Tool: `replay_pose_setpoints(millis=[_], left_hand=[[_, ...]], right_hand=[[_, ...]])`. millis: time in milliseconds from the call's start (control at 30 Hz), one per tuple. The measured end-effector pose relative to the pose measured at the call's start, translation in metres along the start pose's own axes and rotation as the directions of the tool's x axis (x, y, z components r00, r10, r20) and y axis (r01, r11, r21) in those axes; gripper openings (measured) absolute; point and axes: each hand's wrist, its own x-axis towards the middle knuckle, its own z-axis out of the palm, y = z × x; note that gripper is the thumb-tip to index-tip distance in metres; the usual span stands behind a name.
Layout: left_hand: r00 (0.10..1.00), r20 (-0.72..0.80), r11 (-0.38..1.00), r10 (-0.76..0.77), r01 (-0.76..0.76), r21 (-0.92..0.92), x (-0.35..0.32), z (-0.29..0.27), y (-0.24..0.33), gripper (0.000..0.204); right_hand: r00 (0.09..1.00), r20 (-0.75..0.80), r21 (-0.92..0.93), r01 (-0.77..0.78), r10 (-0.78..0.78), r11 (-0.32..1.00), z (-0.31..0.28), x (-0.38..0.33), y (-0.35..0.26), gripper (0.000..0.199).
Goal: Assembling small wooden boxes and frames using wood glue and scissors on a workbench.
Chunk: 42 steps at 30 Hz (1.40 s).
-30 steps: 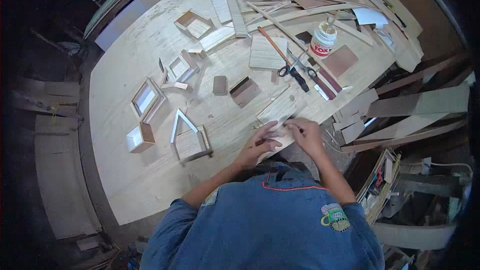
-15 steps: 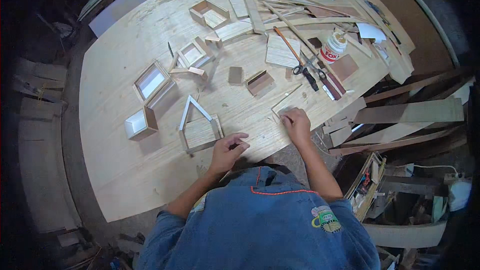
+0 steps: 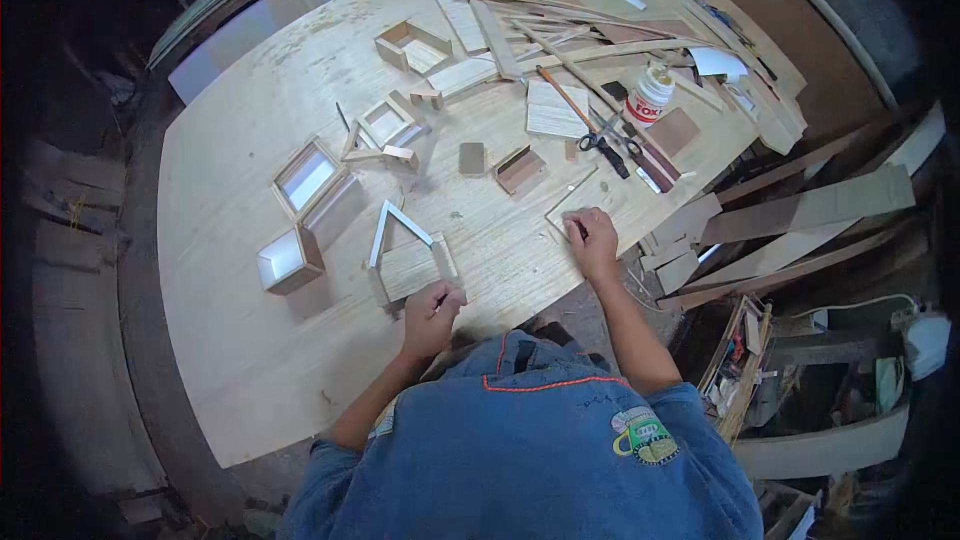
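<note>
My left hand (image 3: 433,320) is closed, its fingers curled, right by the lower corner of a small house-shaped wooden frame (image 3: 410,268) with a white-edged peaked top. Whether it touches the frame, or holds anything, I cannot make out. Close to the table's near edge, my right hand (image 3: 596,245) has its thumb and fingers pinched together. It rests beside a thin wooden strip (image 3: 572,192), and what lies between its fingertips is hidden. Between and beyond the hands are a small open brown box (image 3: 520,170) and a flat brown piece (image 3: 472,159).
Small box frames (image 3: 308,180) and a white-lined cube (image 3: 290,260) stand at left, with an open tray (image 3: 412,47) farther back. Scissors (image 3: 610,143), a pencil (image 3: 562,90), a glue jar (image 3: 650,95) and piled wood strips (image 3: 590,30) occupy the right side of the table (image 3: 240,360).
My left hand has shifted slightly left and nearer to me, and its fingers have curled in. The right hand stays by the strip, still pinched. The view has shifted a little.
</note>
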Motion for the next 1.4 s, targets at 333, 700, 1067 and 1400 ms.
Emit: replay_pose_setpoints(millis=[333,700,1067,1400], left_hand=[[0.994,0.024,0.994,-0.103,0.102,0.035,-0.010,-0.002,0.018,0.024],[0.998,0.050,0.999,-0.035,0.034,0.021,0.013,0.039,0.010,0.011],[0.995,-0.017,0.966,-0.100,0.101,0.240,0.067,0.110,0.023,0.016],[0.971,-0.046,0.777,0.235,-0.159,0.609,0.117,0.170,0.011,0.067]], right_hand=[[1.000,-0.003,0.052,0.009,-0.009,0.999,0.001,0.002,0.001,0.010],[0.967,0.103,0.437,-0.254,0.232,0.863,-0.005,0.003,0.019,0.013],[0.912,0.174,0.398,-0.411,0.372,0.820,-0.078,0.022,0.126,0.013],[0.983,-0.133,0.062,-0.117,0.124,0.991,-0.131,0.075,0.178,0.023]])
